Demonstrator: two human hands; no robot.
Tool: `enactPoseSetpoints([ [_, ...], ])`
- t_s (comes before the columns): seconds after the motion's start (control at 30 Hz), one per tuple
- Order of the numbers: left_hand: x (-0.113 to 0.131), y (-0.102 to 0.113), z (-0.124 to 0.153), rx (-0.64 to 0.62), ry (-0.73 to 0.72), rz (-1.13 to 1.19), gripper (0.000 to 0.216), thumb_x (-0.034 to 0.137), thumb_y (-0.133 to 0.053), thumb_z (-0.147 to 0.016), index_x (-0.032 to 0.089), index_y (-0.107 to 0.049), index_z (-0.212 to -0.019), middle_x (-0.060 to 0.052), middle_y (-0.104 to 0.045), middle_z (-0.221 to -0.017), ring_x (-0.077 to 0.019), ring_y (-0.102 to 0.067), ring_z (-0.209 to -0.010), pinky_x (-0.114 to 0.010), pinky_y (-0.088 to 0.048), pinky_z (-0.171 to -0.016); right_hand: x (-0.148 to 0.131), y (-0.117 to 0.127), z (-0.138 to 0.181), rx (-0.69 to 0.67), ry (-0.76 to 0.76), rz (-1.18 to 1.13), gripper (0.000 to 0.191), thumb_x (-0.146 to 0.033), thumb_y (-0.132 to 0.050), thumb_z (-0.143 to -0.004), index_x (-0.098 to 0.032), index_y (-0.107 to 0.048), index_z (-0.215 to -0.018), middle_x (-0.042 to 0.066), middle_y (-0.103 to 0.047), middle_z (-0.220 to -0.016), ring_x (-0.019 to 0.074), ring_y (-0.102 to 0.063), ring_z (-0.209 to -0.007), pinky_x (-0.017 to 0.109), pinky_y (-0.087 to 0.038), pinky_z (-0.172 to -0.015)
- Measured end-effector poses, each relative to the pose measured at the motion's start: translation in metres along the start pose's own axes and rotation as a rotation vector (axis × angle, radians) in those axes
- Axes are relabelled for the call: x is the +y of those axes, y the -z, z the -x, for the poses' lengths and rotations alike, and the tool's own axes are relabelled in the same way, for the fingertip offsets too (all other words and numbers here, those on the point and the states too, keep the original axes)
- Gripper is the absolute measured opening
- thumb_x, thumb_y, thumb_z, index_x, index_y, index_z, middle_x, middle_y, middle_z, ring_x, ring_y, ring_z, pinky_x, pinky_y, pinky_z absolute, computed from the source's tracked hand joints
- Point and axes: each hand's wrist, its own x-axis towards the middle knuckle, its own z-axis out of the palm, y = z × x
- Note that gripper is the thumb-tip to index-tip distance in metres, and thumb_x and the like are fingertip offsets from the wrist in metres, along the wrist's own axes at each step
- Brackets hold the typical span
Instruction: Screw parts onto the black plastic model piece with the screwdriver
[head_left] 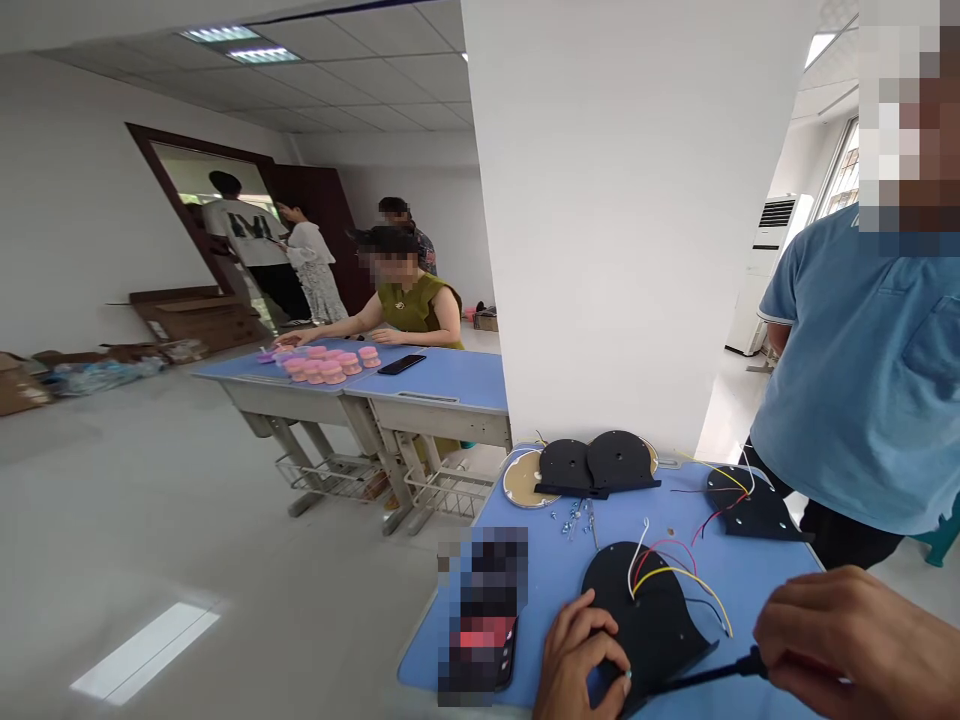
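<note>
- Black plate (660, 630): on the blue table (553, 580), left of your right hand (851, 640); your left hand (585, 660), touching it, is nearer.
- Dark tool (709, 677): long axis runs leftward from your right hand to the plate's near edge.
- Right hand: closed round the tool.
- Left hand: half-curled; any pinched item cannot be told.
- Count: four black plates, one tool; loose screws (576, 520) uncountable.

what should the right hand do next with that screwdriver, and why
Probably ease the screwdriver tip in beside the left hand: the right hand grips it with the shaft already pointing there, and the left hand rests on the black plate, seemingly steadying it. Whether a screw sits there is too small to tell.
</note>
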Motion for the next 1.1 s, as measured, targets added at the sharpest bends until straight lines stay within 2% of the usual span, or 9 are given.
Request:
enactPoseSetpoints([
  [0.07, 0.001, 0.0, 0.0, 0.005, -0.01, -0.008, 0.031, 0.002, -0.066, -0.059, 0.028, -0.074, -0.073, -0.003, -0.073, -0.1, -0.0345, -0.055, -0.126, -0.054, -0.044, -0.105, -0.004, 0.01, -0.019, -0.119, 0.04, 0.015, 0.019, -0.013, -0.055, -0.092, -0.025, -0.061, -0.078, -0.002, -0.066, -0.07, 0.0131, -0.059, -0.059, 0.027, -0.037, -0.054],
  [0.1, 0.001, 0.0, 0.0, 0.007, -0.016, -0.011, 0.031, 0.002, -0.066, -0.059, 0.028, -0.074, -0.073, -0.003, -0.073, -0.101, -0.0348, -0.055, -0.126, -0.054, -0.044, -0.104, -0.004, 0.012, -0.026, -0.135, 0.04, 0.018, 0.019, -0.013, -0.054, -0.092, -0.024, -0.061, -0.079, -0.002, -0.065, -0.071, 0.0133, -0.058, -0.061, 0.028, -0.036, -0.055],
  [0.3, 0.0, -0.003, 0.0, 0.017, -0.037, -0.025, 0.034, -0.003, -0.066, -0.056, 0.026, -0.073, -0.073, -0.003, -0.072, -0.1, -0.0354, -0.056, -0.125, -0.054, -0.045, -0.104, -0.01, 0.011, -0.049, -0.169, 0.101, 0.108, 0.016, -0.01, -0.059, -0.089, -0.022, -0.061, -0.08, -0.004, -0.064, -0.073, 0.0134, -0.059, -0.065, 0.031, -0.033, -0.062],
  [0.53, 0.0, -0.006, 0.002, 0.037, -0.042, -0.043, 0.035, -0.003, -0.064, -0.058, 0.027, -0.073, -0.073, -0.001, -0.072, -0.1, -0.0338, -0.055, -0.126, -0.054, -0.045, -0.104, -0.022, 0.025, -0.068, -0.233, 0.16, 0.167, 0.013, -0.015, -0.063, -0.087, -0.02, -0.059, -0.076, -0.003, -0.067, -0.072, 0.014, -0.059, -0.06, 0.032, -0.027, -0.054],
  [0.77, -0.001, -0.005, 0.004, 0.046, -0.052, -0.032, 0.033, -0.001, -0.063, -0.059, 0.028, -0.073, -0.074, -0.001, -0.072, -0.1, -0.0331, -0.055, -0.127, -0.056, -0.044, -0.106, -0.022, 0.022, -0.075, -0.254, 0.15, 0.221, 0.013, -0.013, -0.063, -0.085, -0.02, -0.061, -0.075, -0.002, -0.066, -0.07, 0.0139, -0.056, -0.057, 0.032, -0.024, -0.052],
  [0.9, -0.001, -0.005, 0.005, 0.053, -0.043, -0.037, 0.032, 0.001, -0.063, -0.06, 0.029, -0.072, -0.073, 0.0, -0.072, -0.099, -0.0329, -0.055, -0.127, -0.058, -0.042, -0.108, -0.029, 0.025, -0.079, -0.285, 0.207, 0.293, 0.012, -0.013, -0.066, -0.085, -0.019, -0.062, -0.075, -0.001, -0.065, -0.068, 0.0132, -0.053, -0.054, 0.032, -0.022, -0.048],
  [1.0, 0.0, -0.006, 0.005, 0.069, -0.034, -0.026, 0.029, 0.006, -0.064, -0.062, 0.031, -0.074, -0.073, 0.0, -0.073, -0.102, -0.0326, -0.055, -0.127, -0.056, -0.043, -0.108, -0.039, 0.024, -0.083, -0.227, 0.35, 0.352, 0.011, -0.011, -0.069, -0.082, -0.018, -0.062, -0.079, -0.001, -0.064, -0.071, 0.0154, -0.053, -0.058, 0.033, -0.021, -0.045],
  [1.1, 0.003, -0.01, 0.003, 0.126, 0.025, -0.027, 0.027, 0.012, -0.067, -0.062, 0.034, -0.076, -0.076, 0.0, -0.073, -0.105, -0.0328, -0.057, -0.123, -0.052, -0.046, -0.107, -0.051, 0.016, -0.09, -0.029, 0.525, 0.364, 0.009, -0.015, -0.064, -0.089, -0.019, -0.061, -0.082, 0.001, -0.062, -0.077, 0.0182, -0.051, -0.069, 0.033, -0.023, -0.046],
])
